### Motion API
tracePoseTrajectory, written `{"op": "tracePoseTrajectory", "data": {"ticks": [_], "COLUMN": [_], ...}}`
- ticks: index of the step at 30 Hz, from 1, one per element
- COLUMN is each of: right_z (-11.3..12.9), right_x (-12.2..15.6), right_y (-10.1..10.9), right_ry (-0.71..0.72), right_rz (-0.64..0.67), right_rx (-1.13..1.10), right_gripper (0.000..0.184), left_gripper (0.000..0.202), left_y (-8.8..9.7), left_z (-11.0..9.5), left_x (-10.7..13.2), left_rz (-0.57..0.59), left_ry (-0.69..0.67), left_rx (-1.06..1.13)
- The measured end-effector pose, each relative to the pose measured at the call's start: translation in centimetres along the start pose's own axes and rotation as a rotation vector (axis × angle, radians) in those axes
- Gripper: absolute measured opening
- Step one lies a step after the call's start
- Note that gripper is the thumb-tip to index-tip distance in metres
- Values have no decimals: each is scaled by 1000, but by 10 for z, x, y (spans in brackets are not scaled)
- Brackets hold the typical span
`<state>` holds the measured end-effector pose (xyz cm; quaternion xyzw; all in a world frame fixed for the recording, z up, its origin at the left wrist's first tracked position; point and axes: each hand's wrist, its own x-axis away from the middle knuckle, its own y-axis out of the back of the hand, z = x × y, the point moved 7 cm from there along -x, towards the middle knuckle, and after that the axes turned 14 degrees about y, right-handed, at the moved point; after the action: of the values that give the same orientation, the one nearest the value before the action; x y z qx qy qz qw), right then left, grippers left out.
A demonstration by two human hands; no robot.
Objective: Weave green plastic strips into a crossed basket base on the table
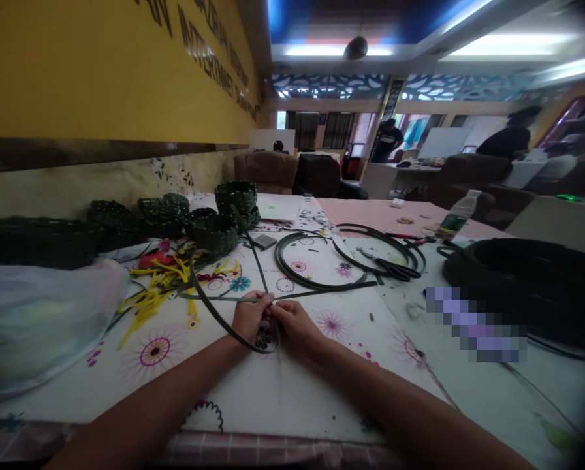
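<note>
The left forearm [145, 385] and right forearm [395, 405] angle inward from the lower corners of the view, both bare. The left hand [252, 318] and right hand [297, 328] meet at the centre, fingers curled and closed, knuckles up, wrists held low and slightly bent.

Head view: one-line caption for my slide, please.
Left hand and right hand pinch a dark green plastic strap on a floral tablecloth, woven baskets beyond.
</note>
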<state>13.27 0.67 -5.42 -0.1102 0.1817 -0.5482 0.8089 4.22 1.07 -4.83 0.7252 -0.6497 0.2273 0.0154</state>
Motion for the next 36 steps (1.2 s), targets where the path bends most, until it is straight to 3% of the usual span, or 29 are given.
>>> {"op": "tracePoseTrajectory", "data": {"ticks": [7, 12, 21, 23, 27, 31, 36], "right_z": [4, 5, 0, 1, 15, 27, 34], "right_x": [9, 8, 7, 3, -8, -14, -20], "right_y": [-14, -9, -11, -3, 23, 35, 61], "right_ry": [-65, -118, -96, -84, 27, 91, 44], "right_rz": [39, -13, 85, 59, -110, -202, -317], "right_rx": [52, 90, 92, 100, 166, 57, 26], "right_gripper": [37, 32, 39, 40, 37, 27, 13], "left_gripper": [29, 30, 26, 28, 34, 38, 44], "left_y": [10, 9, 8, 8, 6, 0, 15], "left_z": [-14, -12, -19, -17, -10, -6, -22], "left_x": [-2, -3, 3, 0, -8, -12, -14], "left_rz": [-119, -76, -80, -64, -11, 81, 4], "left_ry": [-123, -82, -124, -98, -40, 16, -22], "left_rx": [-29, -12, -36, -17, -28, -79, -175]}}
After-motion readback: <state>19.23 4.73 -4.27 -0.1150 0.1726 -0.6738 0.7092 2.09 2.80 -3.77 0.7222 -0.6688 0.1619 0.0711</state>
